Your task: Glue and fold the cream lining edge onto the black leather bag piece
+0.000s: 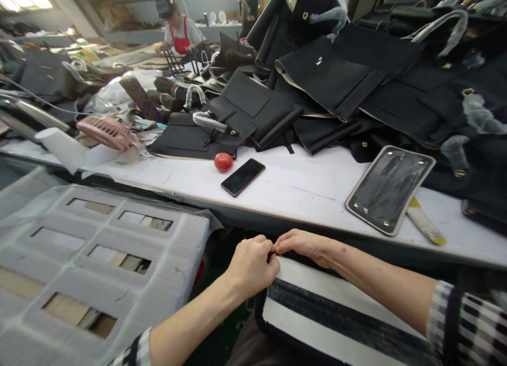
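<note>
A white piece with a dark lengthwise band and black edging (336,308) lies over my lap at the lower right. At its upper left corner my left hand (255,263) is closed, fingers curled round the black edge. My right hand (303,245) meets it there, its fingertips pinched at the same corner. What lies between the fingertips is too small to make out. Beyond the hands, on the white table (301,189), are a black phone (243,177), a red round object (223,162) and a dark rounded panel with metal studs (390,190).
Black bag pieces (328,81) are heaped along the table's back. A pink fan (106,132) stands at the left. A covered crate with rectangular openings (130,292) is at lower left. A person in a red apron (180,36) is farther back.
</note>
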`<action>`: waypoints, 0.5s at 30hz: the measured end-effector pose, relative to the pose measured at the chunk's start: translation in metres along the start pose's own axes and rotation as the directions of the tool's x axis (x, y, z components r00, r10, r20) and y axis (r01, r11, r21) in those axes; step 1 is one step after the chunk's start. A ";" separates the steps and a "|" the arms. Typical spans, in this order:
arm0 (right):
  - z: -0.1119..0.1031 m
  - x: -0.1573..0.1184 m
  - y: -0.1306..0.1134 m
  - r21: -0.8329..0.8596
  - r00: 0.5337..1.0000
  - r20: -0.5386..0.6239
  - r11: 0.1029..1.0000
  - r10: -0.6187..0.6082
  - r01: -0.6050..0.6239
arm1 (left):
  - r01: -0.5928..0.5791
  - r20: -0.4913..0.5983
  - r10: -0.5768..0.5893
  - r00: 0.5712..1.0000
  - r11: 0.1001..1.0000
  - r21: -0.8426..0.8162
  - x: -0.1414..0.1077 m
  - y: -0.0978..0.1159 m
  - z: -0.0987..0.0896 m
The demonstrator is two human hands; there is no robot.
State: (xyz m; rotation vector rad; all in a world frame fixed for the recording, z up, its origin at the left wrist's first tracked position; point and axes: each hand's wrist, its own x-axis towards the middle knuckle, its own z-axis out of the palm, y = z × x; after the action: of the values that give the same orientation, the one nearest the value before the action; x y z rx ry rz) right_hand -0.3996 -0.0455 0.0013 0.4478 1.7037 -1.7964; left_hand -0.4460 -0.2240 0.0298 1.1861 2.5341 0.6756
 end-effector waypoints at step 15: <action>0.009 -0.005 -0.006 -0.255 0.996 -0.079 0.967 -0.030 0.009 | -0.317 -0.033 0.329 0.944 0.929 0.191 -0.023 0.003 0.012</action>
State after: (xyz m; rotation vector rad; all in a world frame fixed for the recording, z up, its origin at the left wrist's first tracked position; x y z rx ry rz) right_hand -0.3982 -0.0537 0.0095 0.3989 1.9699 -1.5623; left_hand -0.4242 -0.2364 0.0222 1.6986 2.5210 0.5652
